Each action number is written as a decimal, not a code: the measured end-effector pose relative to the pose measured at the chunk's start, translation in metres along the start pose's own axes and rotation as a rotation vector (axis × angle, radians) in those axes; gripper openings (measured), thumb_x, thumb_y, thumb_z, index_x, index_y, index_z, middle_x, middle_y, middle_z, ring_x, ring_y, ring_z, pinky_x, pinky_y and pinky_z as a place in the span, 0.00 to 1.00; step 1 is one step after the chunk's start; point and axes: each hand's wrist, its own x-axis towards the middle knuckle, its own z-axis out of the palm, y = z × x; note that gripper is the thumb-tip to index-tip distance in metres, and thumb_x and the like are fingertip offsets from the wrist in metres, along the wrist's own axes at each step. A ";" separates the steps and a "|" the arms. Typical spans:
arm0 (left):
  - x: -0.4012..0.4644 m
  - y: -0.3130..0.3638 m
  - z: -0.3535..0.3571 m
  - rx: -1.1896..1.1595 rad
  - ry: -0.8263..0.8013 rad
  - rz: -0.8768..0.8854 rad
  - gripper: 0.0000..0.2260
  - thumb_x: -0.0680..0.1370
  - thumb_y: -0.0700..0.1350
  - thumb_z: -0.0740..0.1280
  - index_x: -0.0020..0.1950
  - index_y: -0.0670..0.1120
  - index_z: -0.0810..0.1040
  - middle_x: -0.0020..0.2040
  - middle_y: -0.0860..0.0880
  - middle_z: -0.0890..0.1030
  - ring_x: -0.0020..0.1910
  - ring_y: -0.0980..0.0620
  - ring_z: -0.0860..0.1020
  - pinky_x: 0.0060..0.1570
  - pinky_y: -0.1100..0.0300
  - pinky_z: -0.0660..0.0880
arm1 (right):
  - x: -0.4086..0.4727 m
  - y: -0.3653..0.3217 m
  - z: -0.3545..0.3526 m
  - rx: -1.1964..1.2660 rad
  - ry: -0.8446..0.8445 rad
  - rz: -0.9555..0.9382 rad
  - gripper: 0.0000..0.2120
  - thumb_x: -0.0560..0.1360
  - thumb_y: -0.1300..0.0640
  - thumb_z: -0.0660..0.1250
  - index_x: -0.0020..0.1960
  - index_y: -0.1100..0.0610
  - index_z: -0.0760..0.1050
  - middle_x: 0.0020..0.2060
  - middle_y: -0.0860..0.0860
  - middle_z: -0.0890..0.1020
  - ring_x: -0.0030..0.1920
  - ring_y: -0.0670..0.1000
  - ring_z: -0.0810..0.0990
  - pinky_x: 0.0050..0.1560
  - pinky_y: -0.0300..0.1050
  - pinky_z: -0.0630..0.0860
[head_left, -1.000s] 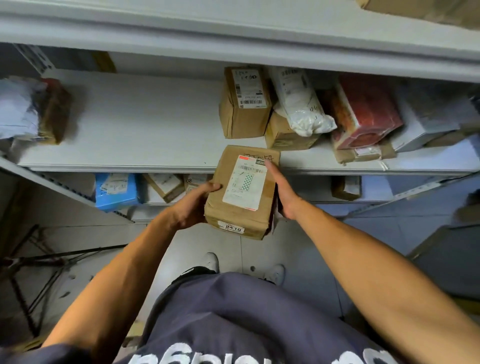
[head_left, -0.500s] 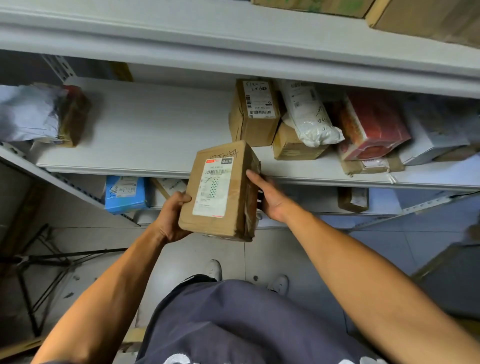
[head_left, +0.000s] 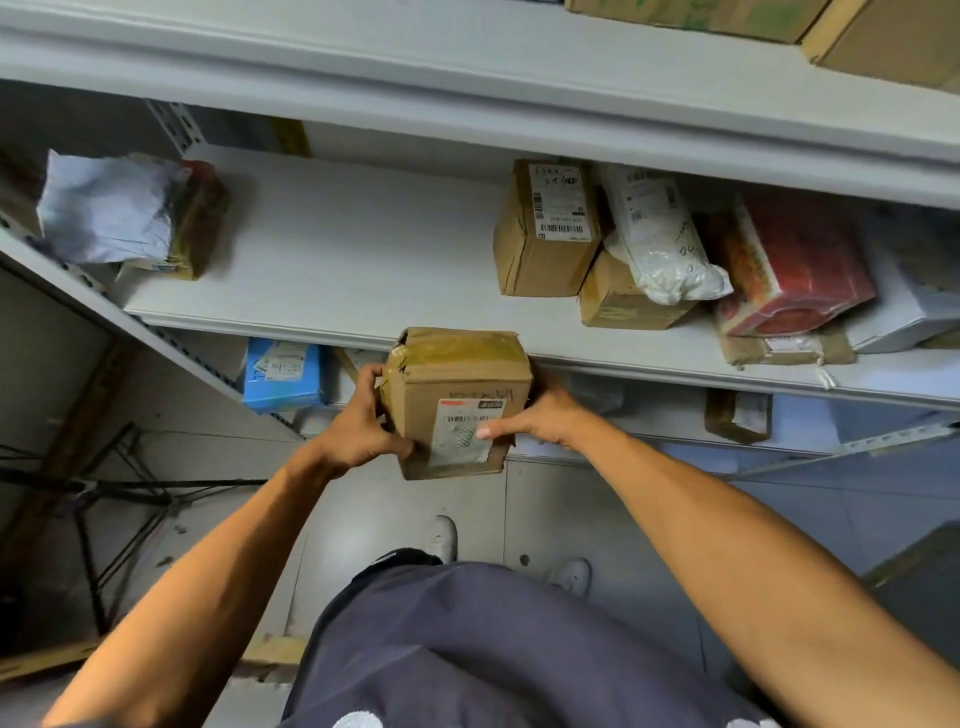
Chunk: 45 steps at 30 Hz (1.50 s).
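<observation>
Cardboard parcel (head_left: 457, 379) hangs just before the edge of the middle shelf (head_left: 332, 249), left hand (head_left: 358, 431) and right hand (head_left: 543, 418) gripping opposite sides, right thumb (head_left: 493, 430) across the label (head_left: 457, 441). Smart play: keep it level, clear the lip, set it left of the upright brown box (head_left: 545, 244), label outward.

A person seen from above wears a loose, dark slate-blue top (head_left: 519, 649) with large white lettering (head_left: 358, 719) that is cut off at the lower edge of the view. Below the top shows a black hem with a thin white line (head_left: 397, 558). The left shoe (head_left: 441, 538) and right shoe (head_left: 574, 574) are white. The left forearm (head_left: 208, 571), right forearm (head_left: 727, 545), left grip (head_left: 358, 431) and right grip (head_left: 545, 415) are bare.
</observation>
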 end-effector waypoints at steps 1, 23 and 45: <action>-0.001 0.002 -0.002 -0.031 -0.008 -0.021 0.43 0.57 0.46 0.79 0.66 0.50 0.60 0.61 0.43 0.74 0.60 0.46 0.77 0.47 0.59 0.82 | 0.002 0.000 -0.001 0.027 -0.003 0.038 0.28 0.63 0.62 0.83 0.58 0.48 0.76 0.49 0.42 0.84 0.51 0.41 0.82 0.39 0.31 0.78; 0.034 0.067 -0.101 -0.742 0.359 -0.119 0.14 0.78 0.58 0.64 0.42 0.52 0.84 0.52 0.46 0.82 0.50 0.47 0.80 0.50 0.54 0.76 | 0.097 -0.106 0.065 0.376 0.062 0.025 0.44 0.67 0.49 0.81 0.74 0.53 0.60 0.69 0.50 0.75 0.67 0.53 0.76 0.67 0.54 0.73; 0.066 0.047 -0.107 -0.115 0.687 0.045 0.37 0.68 0.41 0.82 0.75 0.48 0.71 0.67 0.50 0.79 0.64 0.49 0.79 0.65 0.54 0.77 | 0.115 -0.097 0.016 -0.298 0.986 -0.317 0.27 0.67 0.52 0.74 0.66 0.49 0.75 0.60 0.53 0.76 0.63 0.57 0.71 0.66 0.51 0.63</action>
